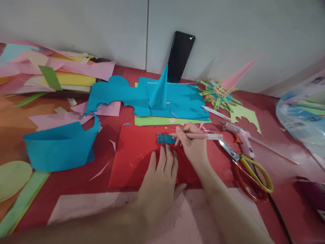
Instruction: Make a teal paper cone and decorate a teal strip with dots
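Observation:
A small blue paper strip with dark spots lies on a red sheet. My left hand lies flat on the red sheet, fingers spread, fingertips at the strip's lower edge. My right hand grips a pen with a pinkish barrel and clear end, its tip over the strip. The right part of the strip is partly hidden by that hand. Just behind stands a blue paper cone on blue sheets.
Scissors and a pink glue gun lie right of the red sheet. A folded blue paper piece stands at left. A black phone leans on the wall. Behind right is a pink-coned paper figure; colored paper scraps pile up back left.

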Demonstrator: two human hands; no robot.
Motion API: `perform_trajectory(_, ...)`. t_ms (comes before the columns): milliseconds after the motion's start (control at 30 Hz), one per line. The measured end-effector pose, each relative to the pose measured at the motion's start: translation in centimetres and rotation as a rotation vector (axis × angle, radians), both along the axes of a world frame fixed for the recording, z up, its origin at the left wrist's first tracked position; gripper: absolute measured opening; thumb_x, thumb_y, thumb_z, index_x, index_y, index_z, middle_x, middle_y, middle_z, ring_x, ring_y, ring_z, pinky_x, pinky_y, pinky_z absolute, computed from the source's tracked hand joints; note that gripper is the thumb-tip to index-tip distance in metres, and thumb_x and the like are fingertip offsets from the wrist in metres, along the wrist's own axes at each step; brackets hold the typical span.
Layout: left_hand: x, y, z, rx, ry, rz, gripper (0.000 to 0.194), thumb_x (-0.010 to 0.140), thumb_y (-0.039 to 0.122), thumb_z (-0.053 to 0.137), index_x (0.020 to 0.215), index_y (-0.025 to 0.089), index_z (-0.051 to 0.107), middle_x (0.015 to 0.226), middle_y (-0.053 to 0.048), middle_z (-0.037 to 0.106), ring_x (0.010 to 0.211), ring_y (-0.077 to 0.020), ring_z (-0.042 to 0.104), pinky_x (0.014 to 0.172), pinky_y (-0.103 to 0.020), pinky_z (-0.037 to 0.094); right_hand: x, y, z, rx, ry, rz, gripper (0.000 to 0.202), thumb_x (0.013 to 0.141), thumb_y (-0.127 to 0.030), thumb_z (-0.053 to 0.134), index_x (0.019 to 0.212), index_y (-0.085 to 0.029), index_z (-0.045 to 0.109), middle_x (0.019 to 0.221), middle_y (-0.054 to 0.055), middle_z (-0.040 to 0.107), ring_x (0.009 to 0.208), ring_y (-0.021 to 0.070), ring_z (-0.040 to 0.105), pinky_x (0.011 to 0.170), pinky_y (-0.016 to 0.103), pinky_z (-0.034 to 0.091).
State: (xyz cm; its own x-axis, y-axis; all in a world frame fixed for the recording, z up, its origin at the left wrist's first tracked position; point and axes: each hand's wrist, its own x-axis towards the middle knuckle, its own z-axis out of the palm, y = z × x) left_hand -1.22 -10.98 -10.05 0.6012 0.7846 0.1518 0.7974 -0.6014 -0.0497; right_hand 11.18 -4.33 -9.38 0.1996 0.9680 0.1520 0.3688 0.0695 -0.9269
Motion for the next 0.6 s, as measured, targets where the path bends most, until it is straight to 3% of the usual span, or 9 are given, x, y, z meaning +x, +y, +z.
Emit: perform_trajectory(600, 0.01, 0.01, 0.12, 0.001, -0.001, 0.000, 0.058, 0.083, 0.049, 0.035, 0.120, 0.007, 0.051, 0.126, -0.018, 0.050, 0.117, -0.0315, 0.042, 0.092, -0.044, 0.037, 0.11, 0.02, 0.09, -0.027, 0.010, 0.012, 0.025, 0.080, -0.030, 0.054, 0.060, -0.022, 0.041, 0.041, -0.005, 0.053, 0.065, 0.0190, 0.067, 0.061, 0.027, 0.048)
